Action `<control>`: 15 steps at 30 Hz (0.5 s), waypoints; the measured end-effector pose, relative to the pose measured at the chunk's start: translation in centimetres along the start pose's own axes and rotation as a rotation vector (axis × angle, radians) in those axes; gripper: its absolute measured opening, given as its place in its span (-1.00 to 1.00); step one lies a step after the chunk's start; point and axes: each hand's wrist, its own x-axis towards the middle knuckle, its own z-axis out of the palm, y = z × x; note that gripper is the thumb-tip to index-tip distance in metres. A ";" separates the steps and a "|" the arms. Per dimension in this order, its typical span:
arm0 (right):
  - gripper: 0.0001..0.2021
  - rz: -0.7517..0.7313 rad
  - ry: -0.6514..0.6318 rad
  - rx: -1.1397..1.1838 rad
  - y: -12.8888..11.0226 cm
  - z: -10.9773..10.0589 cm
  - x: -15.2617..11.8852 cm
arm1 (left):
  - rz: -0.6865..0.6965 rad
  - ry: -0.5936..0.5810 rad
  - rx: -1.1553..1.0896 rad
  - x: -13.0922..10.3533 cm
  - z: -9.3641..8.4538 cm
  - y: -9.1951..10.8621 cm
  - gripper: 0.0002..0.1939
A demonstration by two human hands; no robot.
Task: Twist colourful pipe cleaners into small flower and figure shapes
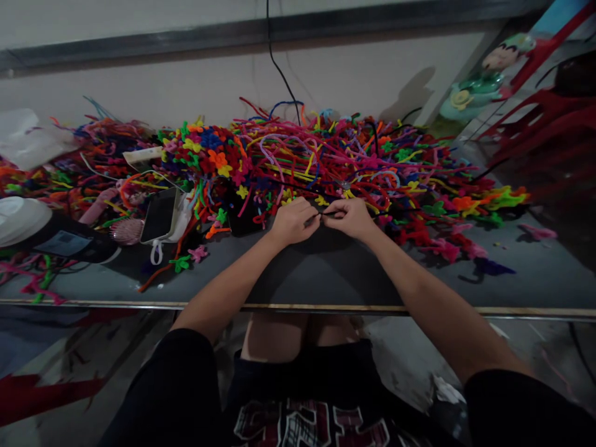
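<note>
Over the middle of the table, my left hand [295, 222] and my right hand [350, 218] meet almost fingertip to fingertip. Both pinch a thin black pipe cleaner [321, 215], of which only a short dark bit shows between the fingers. Right behind my hands rises a heap of coloured pipe cleaners [298, 149], straight and bent ones mixed. Finished-looking flower shapes in orange, yellow and blue [216, 160] lie bunched to the left of centre. A dark flat object [244, 211], partly covered, lies just left of my left hand.
On the left are a phone [159, 215], a pink hairbrush [126, 231], a cup with a white lid [23, 217] and a plastic bag [37, 136]. Red chairs [535, 136] stand at the right, near a balloon figure [479, 87]. The table's front edge [326, 307] runs before my lap.
</note>
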 end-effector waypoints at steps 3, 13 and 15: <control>-0.77 -0.166 0.164 -0.318 -0.2 0.4 -0.3 | -0.478 0.104 -0.363 1.0 1.4 0.4 -0.71; -0.66 -0.330 -0.012 -0.531 -1.1 -0.8 -0.8 | -1.060 -0.311 -1.237 1.9 0.1 -1.0 -0.80; -0.68 -0.327 0.028 -0.512 -0.6 -0.8 -0.8 | -0.974 -0.310 -1.201 1.4 0.1 -1.1 -0.82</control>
